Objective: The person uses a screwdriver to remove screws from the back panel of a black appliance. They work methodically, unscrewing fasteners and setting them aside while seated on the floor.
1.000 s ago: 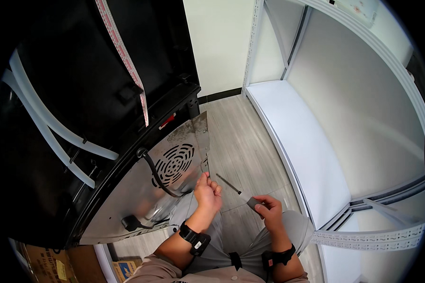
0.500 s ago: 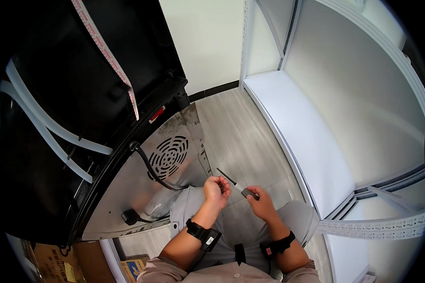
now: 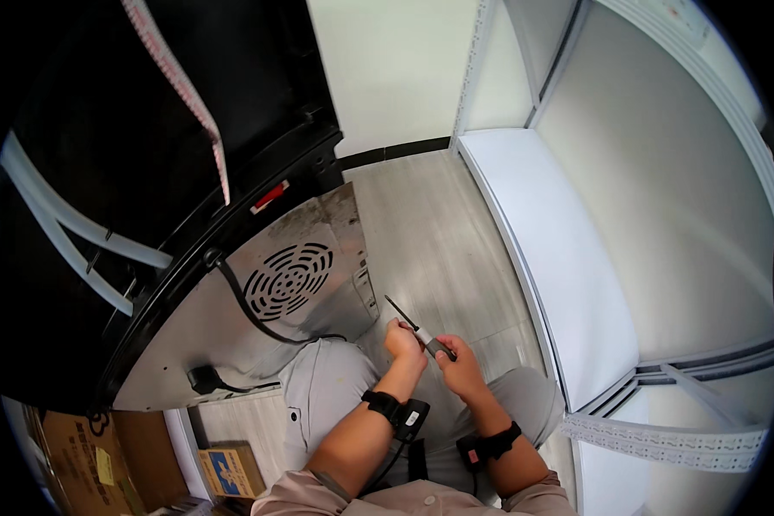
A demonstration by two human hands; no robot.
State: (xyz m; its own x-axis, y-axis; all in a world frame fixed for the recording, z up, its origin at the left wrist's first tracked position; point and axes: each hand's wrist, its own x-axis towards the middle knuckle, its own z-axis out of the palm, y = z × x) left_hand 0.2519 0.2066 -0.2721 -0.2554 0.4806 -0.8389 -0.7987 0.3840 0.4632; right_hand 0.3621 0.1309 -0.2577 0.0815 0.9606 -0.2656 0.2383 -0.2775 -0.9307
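The screwdriver (image 3: 430, 340) has a grey handle and a dark shaft; my right hand (image 3: 456, 361) is wrapped round its handle, with the shaft angled up and away to the left. My left hand (image 3: 404, 344) is closed just beside the tool, its fingers curled; what is in it is hidden. Beyond both hands stands a metal panel (image 3: 189, 335) with a round vent pattern (image 3: 288, 284), below a large black housing (image 3: 258, 69). A black cable (image 3: 245, 305) runs across the panel from a fitting on the housing's edge.
Two translucent hoses (image 3: 103, 232) and a red-marked strip (image 3: 172, 60) lie on the housing. A white shelving frame (image 3: 576, 267) stands at the right, over a grey floor (image 3: 430, 241). Cardboard boxes (image 3: 86, 456) sit at lower left; my grey-clad knees (image 3: 318, 391) are below my hands.
My left hand left the panel's edge, showed small dark pieces in its palm, and is now closed beside the screwdriver. My right hand rose slightly and moved left with the screwdriver.
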